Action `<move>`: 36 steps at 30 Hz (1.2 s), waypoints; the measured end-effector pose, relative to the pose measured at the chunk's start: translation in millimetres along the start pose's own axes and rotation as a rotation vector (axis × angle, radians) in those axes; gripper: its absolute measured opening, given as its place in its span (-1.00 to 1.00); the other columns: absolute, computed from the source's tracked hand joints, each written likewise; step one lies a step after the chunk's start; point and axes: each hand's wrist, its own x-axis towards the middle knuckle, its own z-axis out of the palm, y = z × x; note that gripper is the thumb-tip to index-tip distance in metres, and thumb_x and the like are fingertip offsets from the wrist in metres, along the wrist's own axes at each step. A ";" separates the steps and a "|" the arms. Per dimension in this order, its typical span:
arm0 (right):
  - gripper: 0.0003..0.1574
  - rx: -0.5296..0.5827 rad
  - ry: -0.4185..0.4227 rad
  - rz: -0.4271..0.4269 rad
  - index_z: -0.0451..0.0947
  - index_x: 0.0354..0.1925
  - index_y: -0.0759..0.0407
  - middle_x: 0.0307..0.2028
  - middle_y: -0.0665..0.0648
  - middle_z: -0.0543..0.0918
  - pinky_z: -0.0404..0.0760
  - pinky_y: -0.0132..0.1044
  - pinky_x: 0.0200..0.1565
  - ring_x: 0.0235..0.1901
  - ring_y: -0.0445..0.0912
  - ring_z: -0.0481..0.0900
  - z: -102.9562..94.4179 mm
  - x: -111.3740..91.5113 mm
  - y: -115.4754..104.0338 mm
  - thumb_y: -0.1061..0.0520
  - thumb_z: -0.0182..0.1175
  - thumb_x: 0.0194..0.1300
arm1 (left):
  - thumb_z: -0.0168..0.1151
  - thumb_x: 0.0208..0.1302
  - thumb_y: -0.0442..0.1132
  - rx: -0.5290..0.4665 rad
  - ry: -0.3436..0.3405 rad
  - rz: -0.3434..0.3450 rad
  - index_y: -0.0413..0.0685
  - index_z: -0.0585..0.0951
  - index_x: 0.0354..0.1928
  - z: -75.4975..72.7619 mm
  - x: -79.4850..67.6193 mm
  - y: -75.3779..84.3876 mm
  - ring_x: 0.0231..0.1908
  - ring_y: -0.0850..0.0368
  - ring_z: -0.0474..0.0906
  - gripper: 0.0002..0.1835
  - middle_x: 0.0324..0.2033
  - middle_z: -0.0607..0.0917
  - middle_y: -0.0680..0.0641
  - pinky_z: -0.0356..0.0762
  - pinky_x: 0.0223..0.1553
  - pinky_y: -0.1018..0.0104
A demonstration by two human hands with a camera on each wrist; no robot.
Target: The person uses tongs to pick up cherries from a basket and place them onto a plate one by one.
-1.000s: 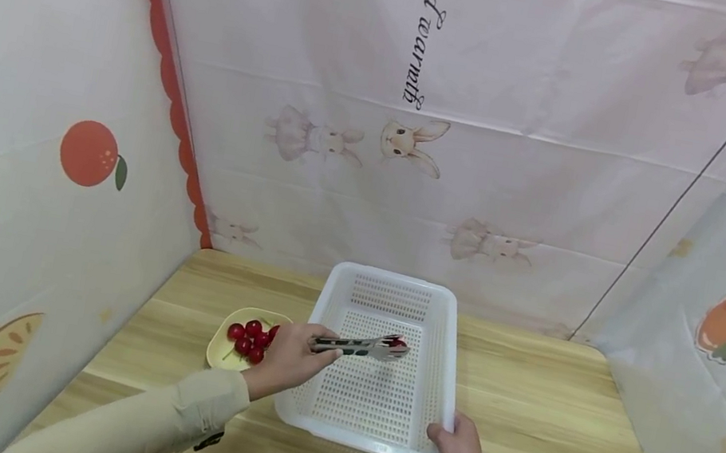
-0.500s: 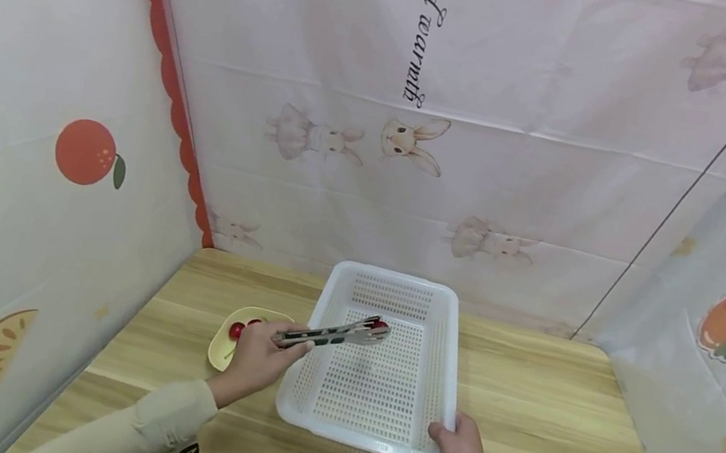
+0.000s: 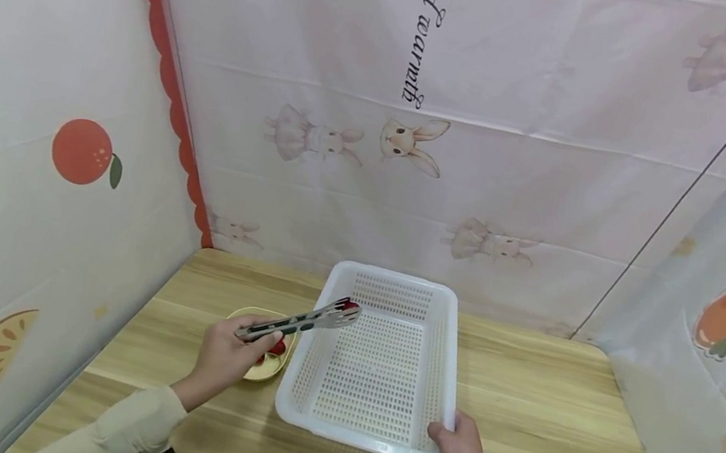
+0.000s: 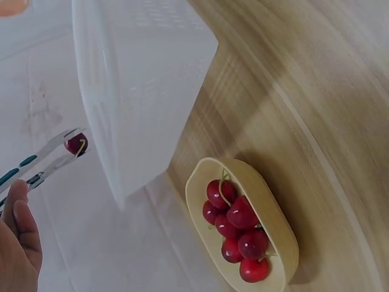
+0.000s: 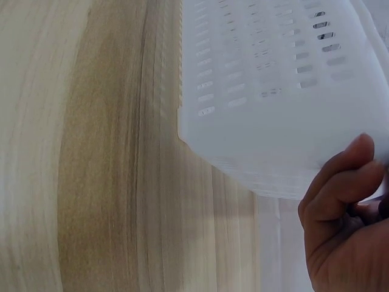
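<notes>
My left hand (image 3: 222, 357) holds a pair of metal tongs (image 3: 296, 326) with dark green inlays. Between the tong tips sits a dark red cherry (image 4: 75, 144) with its stem showing. In the head view, tips and cherry appear over the left rim of a white perforated plastic basket (image 3: 361, 443). Below the left hand, partly covered by it, is a small yellow bowl (image 4: 276, 216). Several red cherries (image 4: 243, 213) lie in that bowl, some with stems. My right hand (image 3: 464, 447) grips the basket at its near right corner, fingers curled under the rim.
Both containers are on a light wood-grain table (image 3: 543, 404). A printed cloth with rabbits (image 3: 414, 142) hangs along the back. Fruit-patterned cloth walls (image 3: 75, 249) stand on the left and right sides.
My left hand has moved left, carrying the tongs and the cherry from above the basket's middle to its left rim and now covering much of the bowl. The right hand and basket stay put.
</notes>
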 end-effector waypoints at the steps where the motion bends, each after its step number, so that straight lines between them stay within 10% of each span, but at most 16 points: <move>1: -0.41 0.002 0.001 -0.004 0.35 0.08 0.57 -0.26 0.41 0.60 0.59 -0.10 -0.47 -0.40 0.14 0.62 0.3 -0.1 0.1 0.33 0.07 0.04 | 0.39 0.07 -0.32 0.011 0.013 -0.002 -0.19 0.70 -0.26 -1.7 -0.4 -0.2 -0.79 0.27 0.41 -0.83 -0.63 0.65 0.09 0.26 -0.80 0.45; 36: -0.44 -0.008 0.019 -0.028 0.38 0.02 0.60 -0.35 0.33 0.62 0.52 -0.16 -0.57 -0.48 0.06 0.59 1.4 -1.5 2.2 0.33 0.07 0.02 | 0.44 -0.03 -0.31 0.253 0.270 -0.121 -0.20 0.70 -0.31 -46.2 -31.1 -59.9 -0.74 0.26 0.40 -0.80 -0.38 0.70 -0.17 0.29 -0.76 0.46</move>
